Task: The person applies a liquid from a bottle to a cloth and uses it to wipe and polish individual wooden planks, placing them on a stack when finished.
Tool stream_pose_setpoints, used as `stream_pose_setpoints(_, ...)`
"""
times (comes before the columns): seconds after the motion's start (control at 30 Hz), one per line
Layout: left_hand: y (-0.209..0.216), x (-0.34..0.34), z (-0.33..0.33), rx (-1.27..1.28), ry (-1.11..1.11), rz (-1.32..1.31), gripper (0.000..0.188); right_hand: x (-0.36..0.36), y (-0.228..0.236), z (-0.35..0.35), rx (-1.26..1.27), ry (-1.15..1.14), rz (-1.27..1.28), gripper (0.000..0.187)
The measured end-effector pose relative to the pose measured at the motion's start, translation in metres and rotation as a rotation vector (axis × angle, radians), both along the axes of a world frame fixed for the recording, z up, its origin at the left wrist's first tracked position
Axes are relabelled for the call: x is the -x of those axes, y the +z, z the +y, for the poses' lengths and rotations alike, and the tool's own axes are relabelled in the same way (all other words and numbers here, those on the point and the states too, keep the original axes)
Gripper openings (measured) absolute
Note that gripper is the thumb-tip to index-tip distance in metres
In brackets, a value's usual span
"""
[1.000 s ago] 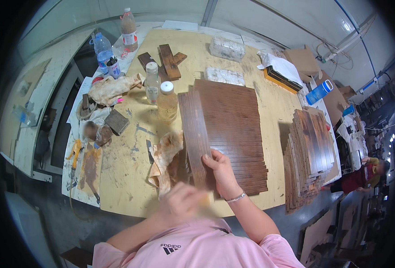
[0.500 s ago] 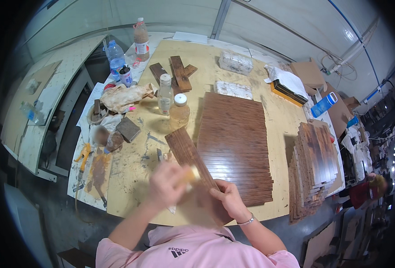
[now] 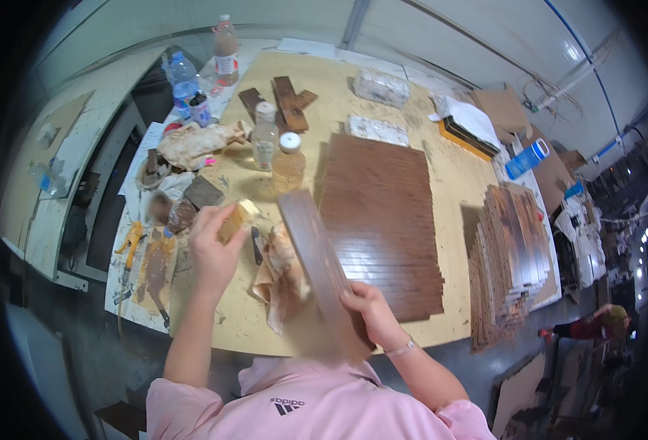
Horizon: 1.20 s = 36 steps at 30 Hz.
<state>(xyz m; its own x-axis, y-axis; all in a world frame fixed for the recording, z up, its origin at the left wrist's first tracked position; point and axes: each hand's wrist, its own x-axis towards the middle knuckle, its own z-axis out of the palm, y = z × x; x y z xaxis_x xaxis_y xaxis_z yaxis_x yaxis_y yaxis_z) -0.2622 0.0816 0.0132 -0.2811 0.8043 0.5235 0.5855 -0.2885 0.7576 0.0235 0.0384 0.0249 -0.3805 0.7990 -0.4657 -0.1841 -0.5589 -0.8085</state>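
Raised over the left part of the table, my left hand (image 3: 216,233) is closed around a small yellow block (image 3: 239,218), perhaps a sponge or sanding block. My right hand (image 3: 370,312) grips a long brown wooden plank (image 3: 316,253) by its right edge, near its lower end. The plank tilts from upper left to lower right, and its near end is blurred. Between the two hands, a stained cloth (image 3: 282,264) lies crumpled beside a dark-handled tool (image 3: 256,246). Side by side to the plank's right, many brown strips form a flat panel (image 3: 379,220).
A stack of planks (image 3: 511,249) stands at the right. Two bottles with white caps (image 3: 288,165) are beyond the plank's far end. Loose dark wood pieces (image 3: 288,103) lie further back. Rags (image 3: 199,143) and a yellow-handled tool (image 3: 129,242) occupy the left side.
My left hand has moved left and up, away from the plank, with the yellow block. The cloth it partly covered now shows. The plank stays in my right hand.
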Motion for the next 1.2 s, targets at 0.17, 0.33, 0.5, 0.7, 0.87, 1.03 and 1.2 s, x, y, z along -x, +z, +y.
stream_pose_setpoints(0.17, -0.004, -0.088, -0.053, 0.003, -0.524, 0.252, 0.042, 0.012, -0.009, 0.033, -0.051, -0.22, 0.051, 0.025)
stream_pose_setpoints(0.33, -0.017, -0.104, -0.119, 0.088, -0.847, 0.157, 0.037, 0.001, -0.01, 0.051, -0.144, -0.33, 0.009, 0.023)
stream_pose_setpoints(0.5, 0.004, -0.087, -0.096, 0.514, -0.674, -0.929, 0.026, -0.002, -0.022, 0.051, 0.186, -0.162, 0.379, 0.036)
stream_pose_setpoints(0.7, 0.015, -0.095, -0.082, 0.562, -0.745, -1.593, 0.037, 0.017, -0.036, 0.028, 0.498, 0.009, 0.545, 0.036)
stream_pose_setpoints(0.87, 0.016, -0.109, -0.104, 0.508, -0.612, -0.935, 0.035, 0.017, -0.046, 0.019, 0.451, 0.103, 0.664, 0.036)
stream_pose_setpoints(1.03, 0.028, -0.109, -0.07, -0.074, -0.486, 0.017, 0.032, 0.037, -0.03, 0.003, 0.332, -0.067, 0.501, 0.031)
stream_pose_setpoints(1.2, 0.014, -0.082, -0.031, -0.036, -0.251, 0.022, 0.029, 0.025, -0.051, -0.005, 0.512, 0.235, 0.71, 0.035)
